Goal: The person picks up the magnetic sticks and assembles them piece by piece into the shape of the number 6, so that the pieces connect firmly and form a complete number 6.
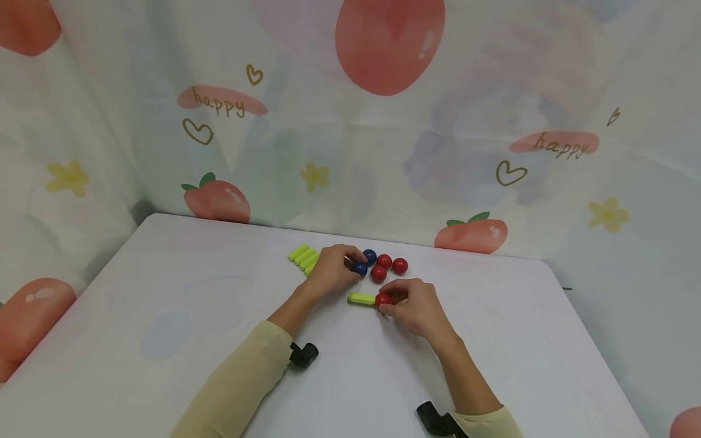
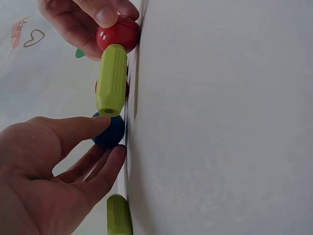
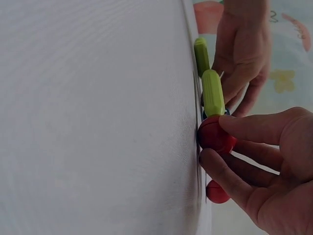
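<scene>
A stubby black device [image 1: 306, 354] juts beside the pale-yellow left sleeve [image 1: 241, 377]; right of that sleeve, a matching sleeve [image 1: 491, 423] and twin device [image 1: 432, 418].

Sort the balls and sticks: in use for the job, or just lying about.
In use:
red ball, held by right hand
green stick, touching that ball
blue ball, held by left hand

Lying about, perhaps spares:
three other red balls
second blue ball
row of green sticks

Lime-green stick [image 1: 361, 298] meeting a red ball [image 1: 382, 298]
The ridged stick lies level; a pinched blue ball [image 1: 359, 269] is just beyond it.
</scene>
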The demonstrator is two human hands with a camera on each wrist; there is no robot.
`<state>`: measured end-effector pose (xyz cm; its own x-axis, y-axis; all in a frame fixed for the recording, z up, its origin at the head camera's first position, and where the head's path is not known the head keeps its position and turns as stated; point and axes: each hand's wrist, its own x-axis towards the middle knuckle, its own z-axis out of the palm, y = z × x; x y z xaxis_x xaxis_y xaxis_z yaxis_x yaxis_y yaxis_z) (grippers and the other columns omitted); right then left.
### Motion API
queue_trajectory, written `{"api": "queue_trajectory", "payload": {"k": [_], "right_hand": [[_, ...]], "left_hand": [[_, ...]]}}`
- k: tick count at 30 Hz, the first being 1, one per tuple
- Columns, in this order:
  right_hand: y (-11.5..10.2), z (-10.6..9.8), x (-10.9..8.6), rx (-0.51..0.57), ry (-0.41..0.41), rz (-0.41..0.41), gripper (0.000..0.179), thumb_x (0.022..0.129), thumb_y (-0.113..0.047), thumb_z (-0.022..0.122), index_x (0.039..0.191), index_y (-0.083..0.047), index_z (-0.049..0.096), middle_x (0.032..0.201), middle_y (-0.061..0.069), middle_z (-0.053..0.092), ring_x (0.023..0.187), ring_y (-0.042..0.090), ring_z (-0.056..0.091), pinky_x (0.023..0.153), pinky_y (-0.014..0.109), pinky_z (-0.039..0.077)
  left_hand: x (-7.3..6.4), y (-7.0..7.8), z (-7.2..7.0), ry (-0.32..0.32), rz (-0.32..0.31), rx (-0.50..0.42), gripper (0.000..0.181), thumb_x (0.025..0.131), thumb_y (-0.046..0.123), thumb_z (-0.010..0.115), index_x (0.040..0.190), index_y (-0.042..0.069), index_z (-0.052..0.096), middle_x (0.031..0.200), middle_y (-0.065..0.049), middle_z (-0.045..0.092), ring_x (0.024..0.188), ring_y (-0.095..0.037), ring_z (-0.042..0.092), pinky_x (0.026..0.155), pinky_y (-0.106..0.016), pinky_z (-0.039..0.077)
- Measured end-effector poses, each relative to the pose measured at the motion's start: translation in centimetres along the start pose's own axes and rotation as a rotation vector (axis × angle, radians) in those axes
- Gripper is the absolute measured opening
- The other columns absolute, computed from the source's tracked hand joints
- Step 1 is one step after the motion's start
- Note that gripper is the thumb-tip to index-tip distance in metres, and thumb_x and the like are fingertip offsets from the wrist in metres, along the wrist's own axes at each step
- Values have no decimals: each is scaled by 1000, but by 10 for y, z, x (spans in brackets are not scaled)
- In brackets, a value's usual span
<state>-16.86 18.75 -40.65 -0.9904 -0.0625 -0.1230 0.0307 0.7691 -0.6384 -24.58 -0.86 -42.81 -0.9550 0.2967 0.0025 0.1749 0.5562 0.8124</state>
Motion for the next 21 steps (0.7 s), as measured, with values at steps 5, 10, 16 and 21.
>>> {"api": "queue_trajectory", "payload": {"k": [5,10,16,21], "right_hand": [[-1,0,-1,4,-7,-2,29,87,-16,85,115,-13,79,97,3,76,97,22,67,79,32,60],[-1,-1,-1,13,-1,3,31,86,-15,85,117,-13,78,98,3,76,97,22,67,79,32,60],[1,0,1,14,-1,1,31,87,-15,84,117,-12,78,98,2,76,97,21,67,80,33,60],[2,1,1,3,-2,-7,31,87,-15,84,117,-12,78,98,2,75,97,21,67,80,33,60]], "left_hand": [[-5,-1,-5,-2,-9,-27,30,86,2,81,113,15,78,116,-5,72,106,-21,68,91,-35,59],[-13,-1,-12,-2,-3,-72,29,86,5,84,112,16,79,112,-3,75,103,-21,69,91,-35,59],[-24,-5,-17,11,-20,-104,29,85,4,84,110,17,80,109,-2,75,101,-20,70,90,-35,60],[-34,-9,-22,17,-30,-120,28,84,4,84,109,17,80,108,-3,75,99,-21,71,88,-35,60]]}}
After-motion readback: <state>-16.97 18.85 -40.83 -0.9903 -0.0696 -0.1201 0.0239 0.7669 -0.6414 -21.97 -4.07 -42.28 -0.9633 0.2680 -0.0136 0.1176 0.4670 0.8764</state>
